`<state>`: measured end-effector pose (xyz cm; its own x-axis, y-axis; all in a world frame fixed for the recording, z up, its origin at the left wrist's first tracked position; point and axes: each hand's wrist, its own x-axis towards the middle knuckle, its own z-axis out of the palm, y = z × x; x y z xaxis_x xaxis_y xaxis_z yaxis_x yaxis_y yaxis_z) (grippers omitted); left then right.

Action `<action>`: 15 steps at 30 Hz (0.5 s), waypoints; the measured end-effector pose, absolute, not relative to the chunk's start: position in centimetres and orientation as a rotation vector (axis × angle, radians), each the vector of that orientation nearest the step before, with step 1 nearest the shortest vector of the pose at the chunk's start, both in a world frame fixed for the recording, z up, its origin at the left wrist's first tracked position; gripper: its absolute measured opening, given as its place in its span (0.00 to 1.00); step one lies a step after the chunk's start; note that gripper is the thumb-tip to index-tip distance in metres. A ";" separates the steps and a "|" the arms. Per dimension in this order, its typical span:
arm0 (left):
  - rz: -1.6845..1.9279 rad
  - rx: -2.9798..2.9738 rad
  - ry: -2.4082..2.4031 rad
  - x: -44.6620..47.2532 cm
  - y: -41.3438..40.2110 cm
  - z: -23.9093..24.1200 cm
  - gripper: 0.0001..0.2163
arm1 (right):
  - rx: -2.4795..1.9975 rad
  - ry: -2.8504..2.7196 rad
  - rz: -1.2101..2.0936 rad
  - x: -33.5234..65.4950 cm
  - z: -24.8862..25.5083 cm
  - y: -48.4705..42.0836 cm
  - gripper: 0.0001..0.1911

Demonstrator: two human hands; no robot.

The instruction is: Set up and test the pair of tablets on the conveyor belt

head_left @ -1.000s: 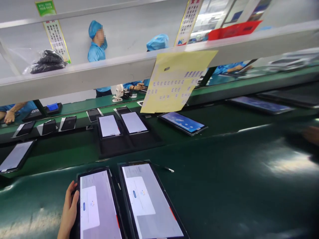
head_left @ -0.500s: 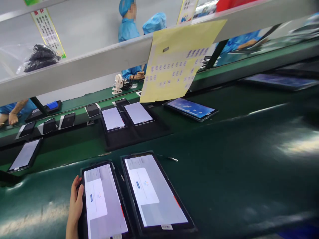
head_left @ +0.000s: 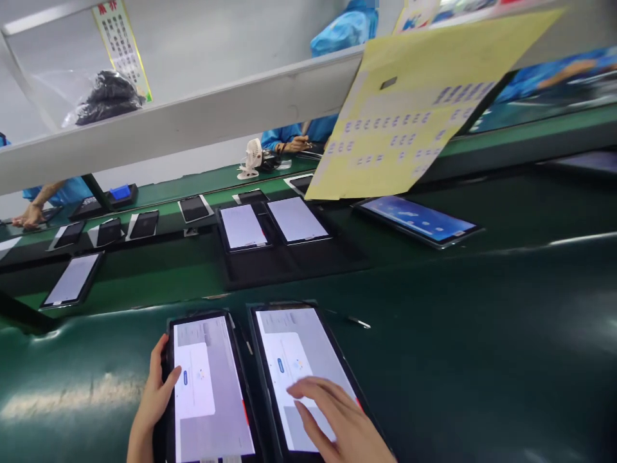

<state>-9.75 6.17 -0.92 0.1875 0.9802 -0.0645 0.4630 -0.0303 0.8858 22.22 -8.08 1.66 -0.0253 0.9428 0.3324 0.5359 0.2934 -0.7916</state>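
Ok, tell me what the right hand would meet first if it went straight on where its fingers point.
Most likely the right tablet, which lies lit side up beneath the right hand; depth is unclear in this single view, so they may already be touching.

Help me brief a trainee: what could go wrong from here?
The right grip is over the lit right tablet; a stray touch might trigger something unintended. The left grip overlaps the lit left tablet and could do likewise. The thin rod beside the right tablet might get knocked.
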 end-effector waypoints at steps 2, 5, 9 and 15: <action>0.756 1.656 1.407 -9.7 6.3 -0.9 0.31 | -1.435 -1.764 0.295 22.2 0.6 -7.2 0.13; 0.748 1.659 1.433 -9.5 6.3 -0.9 0.30 | -1.479 -1.871 0.156 22.1 -0.4 -6.6 0.20; 0.747 1.659 1.451 -9.3 6.3 -0.8 0.30 | -1.497 -1.913 0.156 22.0 -0.9 -6.4 0.21; 0.750 1.643 1.444 -9.3 6.2 -0.8 0.30 | -1.513 -1.929 0.151 22.0 -2.1 -6.1 0.22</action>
